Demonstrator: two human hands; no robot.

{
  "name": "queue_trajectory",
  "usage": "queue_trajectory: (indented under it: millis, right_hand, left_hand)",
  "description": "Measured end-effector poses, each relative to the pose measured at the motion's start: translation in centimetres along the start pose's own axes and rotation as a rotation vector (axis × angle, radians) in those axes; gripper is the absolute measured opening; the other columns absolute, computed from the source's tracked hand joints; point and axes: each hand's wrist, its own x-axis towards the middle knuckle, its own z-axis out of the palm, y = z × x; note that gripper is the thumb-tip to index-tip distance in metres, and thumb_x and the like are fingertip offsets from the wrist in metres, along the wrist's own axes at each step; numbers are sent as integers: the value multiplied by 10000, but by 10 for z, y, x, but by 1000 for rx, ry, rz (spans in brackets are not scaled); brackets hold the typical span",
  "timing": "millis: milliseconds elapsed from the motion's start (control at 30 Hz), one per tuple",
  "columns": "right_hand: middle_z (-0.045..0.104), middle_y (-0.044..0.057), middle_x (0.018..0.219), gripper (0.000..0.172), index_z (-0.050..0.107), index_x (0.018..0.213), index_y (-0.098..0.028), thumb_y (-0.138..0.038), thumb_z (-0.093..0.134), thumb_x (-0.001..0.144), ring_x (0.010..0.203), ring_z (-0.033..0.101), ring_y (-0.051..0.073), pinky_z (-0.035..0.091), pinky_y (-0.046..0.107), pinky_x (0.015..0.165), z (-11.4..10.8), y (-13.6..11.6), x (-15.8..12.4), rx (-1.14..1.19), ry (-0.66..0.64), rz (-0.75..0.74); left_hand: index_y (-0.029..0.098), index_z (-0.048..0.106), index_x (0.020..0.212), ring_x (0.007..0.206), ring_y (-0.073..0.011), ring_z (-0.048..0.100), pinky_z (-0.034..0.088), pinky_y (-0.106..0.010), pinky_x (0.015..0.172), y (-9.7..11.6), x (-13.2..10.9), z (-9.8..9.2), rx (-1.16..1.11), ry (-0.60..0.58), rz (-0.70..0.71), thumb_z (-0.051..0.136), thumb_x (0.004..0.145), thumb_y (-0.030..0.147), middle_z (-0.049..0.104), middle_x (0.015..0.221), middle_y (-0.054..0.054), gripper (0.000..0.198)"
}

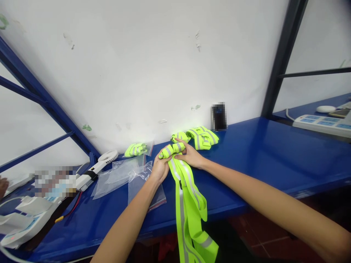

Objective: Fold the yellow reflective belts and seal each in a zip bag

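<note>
A neon-yellow reflective strap (189,204) with grey bands hangs from the blue bench (268,157) down over its front edge. Its upper end is rolled into a small bundle (172,150). My left hand (159,168) grips the roll from the left, fingers closed on it. My right hand (189,155) holds the roll from the right, fingers curled over the top. Clear plastic zip bags (128,179) lie just left of my left hand.
Folded yellow straps (201,137) lie behind my hands by the white wall, and one bagged roll (136,149) sits further left. A white handheld fan (102,162), a white device (24,219) and cables are at the left. A power strip (322,123) lies at the far right.
</note>
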Motion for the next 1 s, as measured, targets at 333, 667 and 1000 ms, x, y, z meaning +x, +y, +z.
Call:
queue_trajectory:
  millis: [333, 667, 1000]
  right_hand:
    - [667, 66, 1139, 410, 590, 1229, -271, -421, 600, 848, 887, 670, 226, 545, 403, 773, 1, -8, 0, 222, -125, 240]
    - [648, 49, 1087, 292, 630, 1053, -176, -343, 436, 914, 1069, 562, 198, 386, 333, 995, -4, -11, 8, -274, 125, -198]
    - [558, 64, 1184, 291, 523, 1150, -196, -332, 349, 960, 1157, 501, 183, 330, 344, 1056, 0, -9, 2, -385, 83, -238]
  left_hand:
    - [149, 700, 861, 991, -273, 667, 488, -410, 939, 5, 3, -1, 22, 148, 30, 777, 543, 147, 738, 889, -72, 328]
    - [234, 459, 1292, 942, -184, 656, 449, -397, 966, 15, -6, 6, -155, -24, -59, 553, 563, -28, 691, 964, -19, 781]
    - [153, 580, 1081, 1034, -246, 630, 484, -397, 925, 10, -11, 18, -54, 1, -55, 760, 686, 200, 683, 1051, -90, 436]
